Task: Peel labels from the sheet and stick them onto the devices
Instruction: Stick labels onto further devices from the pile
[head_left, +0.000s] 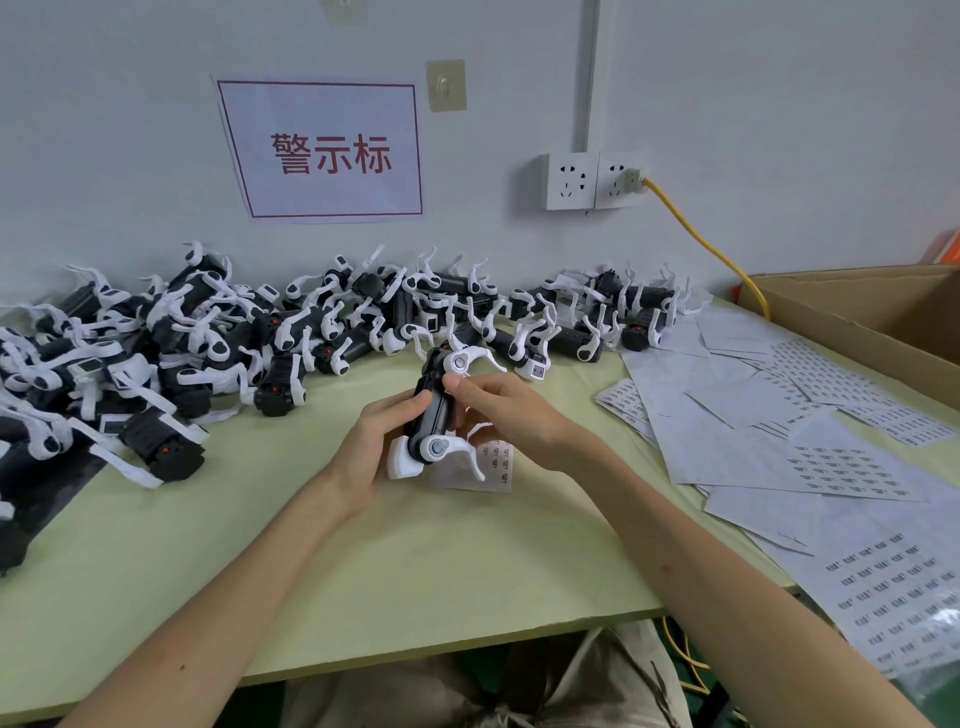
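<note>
two hands gripped one smooth black device (434, 410) with curved white plastic arms above the matte pale-green table (415, 561): the left hand (374, 452) curled round its body, the right hand (504, 415) pinched its side. a thin label sheet (496, 467) lay flat just beneath it, and a tangled heap (218, 332) of like devices lay along the wall.

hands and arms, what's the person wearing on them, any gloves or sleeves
Nothing is worn that shows. The left hand and right hand are bare, with no gloves or rings. The left forearm and right forearm are bare down to the frame's lower edge, with no sleeve, watch or wrist strap in view.
</note>
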